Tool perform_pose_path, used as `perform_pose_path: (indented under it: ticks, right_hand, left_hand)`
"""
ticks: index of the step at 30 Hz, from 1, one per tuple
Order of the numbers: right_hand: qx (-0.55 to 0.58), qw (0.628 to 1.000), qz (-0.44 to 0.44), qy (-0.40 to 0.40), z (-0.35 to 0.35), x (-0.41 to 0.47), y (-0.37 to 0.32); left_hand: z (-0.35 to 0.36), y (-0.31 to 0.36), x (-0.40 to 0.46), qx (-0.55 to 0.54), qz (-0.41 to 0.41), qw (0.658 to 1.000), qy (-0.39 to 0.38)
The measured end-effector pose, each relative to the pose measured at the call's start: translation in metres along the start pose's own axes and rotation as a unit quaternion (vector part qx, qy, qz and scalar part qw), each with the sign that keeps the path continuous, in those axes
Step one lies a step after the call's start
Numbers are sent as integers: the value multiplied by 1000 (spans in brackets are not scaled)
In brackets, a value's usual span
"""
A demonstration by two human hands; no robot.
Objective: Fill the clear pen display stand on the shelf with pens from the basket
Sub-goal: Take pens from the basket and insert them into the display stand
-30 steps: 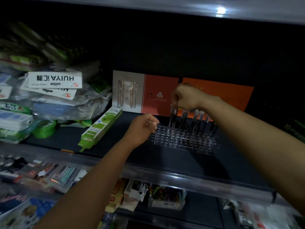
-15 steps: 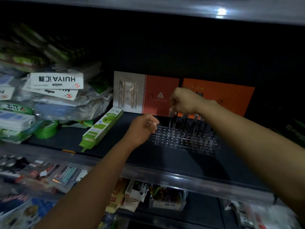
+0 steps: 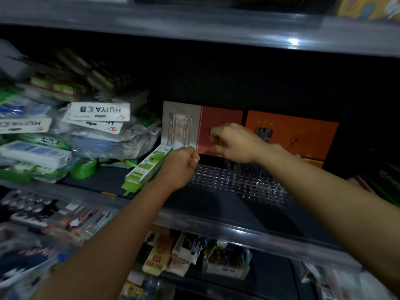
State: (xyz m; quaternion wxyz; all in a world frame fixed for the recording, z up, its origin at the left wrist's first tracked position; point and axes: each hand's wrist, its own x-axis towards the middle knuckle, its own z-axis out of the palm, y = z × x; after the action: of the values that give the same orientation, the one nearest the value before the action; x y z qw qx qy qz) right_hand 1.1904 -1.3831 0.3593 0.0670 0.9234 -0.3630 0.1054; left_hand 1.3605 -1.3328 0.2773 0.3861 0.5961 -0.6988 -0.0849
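Right hand [image 3: 234, 142] curled into a fist above the stand's far rows — whether it pinches a pen cannot be told through the blur. Left hand [image 3: 180, 166] also curled, at the near-left corner of the clear pen display stand [image 3: 238, 184]; hold unclear. Stand sits on the dark shelf [image 3: 216, 213], a few pens [image 3: 249, 169] upright at its far side. Likely light, stiff, slick-barrelled — best pinched near the top, lowered straight. Basket out of view.
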Motion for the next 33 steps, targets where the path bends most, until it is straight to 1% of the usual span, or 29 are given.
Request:
perform_pose_path:
  ticks: [2, 6, 9, 13, 17, 20, 24, 29, 33]
  right_hand:
    - [5, 1000, -18, 8, 4, 1, -15]
    - [18, 997, -72, 22, 17, 7, -58]
    - [42, 993, -108, 32, 28, 11, -99]
    - [102, 979, -168, 45, 53, 16, -164]
    - [150, 966, -209, 31, 87, 12, -230]
    - [176, 959, -222, 18, 115, 5, -274]
    - [224, 943, -245, -18, 162, -12, -320]
    - [228, 936, -251, -91, 218, -38, -366]
    - [227, 931, -257, -127, 255, -59, -385]
  left_hand:
    - [-17, -5, -9, 70, 13, 997, 5]
    - [-55, -19, -37, 173, -2, 985, 6]
    - [-86, -32, -68, 213, -25, 977, 4]
    - [-120, -52, -123, 272, -69, 960, -13]
    - [-140, -84, -187, 317, -118, 941, -29]
    - [-146, -108, -240, 311, -176, 933, -40]
    - [-139, -138, -311, 276, -255, 924, -70]
    - [-106, -168, -386, 238, -362, 893, -121]
    - [-68, -196, -437, 191, -433, 868, -150]
